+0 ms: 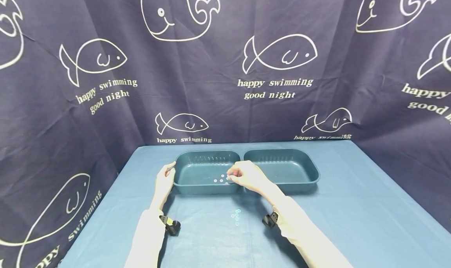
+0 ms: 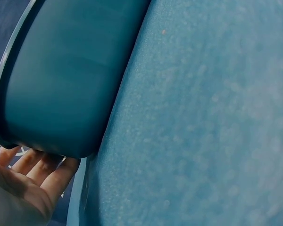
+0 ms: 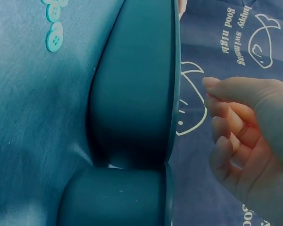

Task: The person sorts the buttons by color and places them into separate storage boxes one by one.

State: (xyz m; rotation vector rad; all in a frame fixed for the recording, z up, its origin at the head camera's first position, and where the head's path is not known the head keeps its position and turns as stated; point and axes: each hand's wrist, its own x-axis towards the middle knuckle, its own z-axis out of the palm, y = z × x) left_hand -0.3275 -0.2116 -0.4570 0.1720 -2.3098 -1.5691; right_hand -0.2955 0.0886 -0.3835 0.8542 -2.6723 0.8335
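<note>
My left hand (image 1: 165,178) grips the left end of a teal tray (image 1: 208,189). In the left wrist view its fingers (image 2: 56,181) lie against the tray's end wall (image 2: 61,108), with the thumb at the rim. Over the right end of that tray is my right hand (image 1: 246,174), thumb and forefinger tips close together. In the right wrist view these fingertips (image 3: 211,83) show above the rim; I cannot tell whether a small button is between them. Several small whitish buttons (image 1: 221,180) lie inside the tray beside the fingertips.
A second teal tray (image 1: 299,187) stands close on the right. On the blue table (image 1: 211,229), in front of the trays, lie several light teal buttons (image 1: 237,217); one four-hole button (image 3: 54,37) shows clearly in the right wrist view. A dark printed curtain (image 1: 225,103) hangs behind.
</note>
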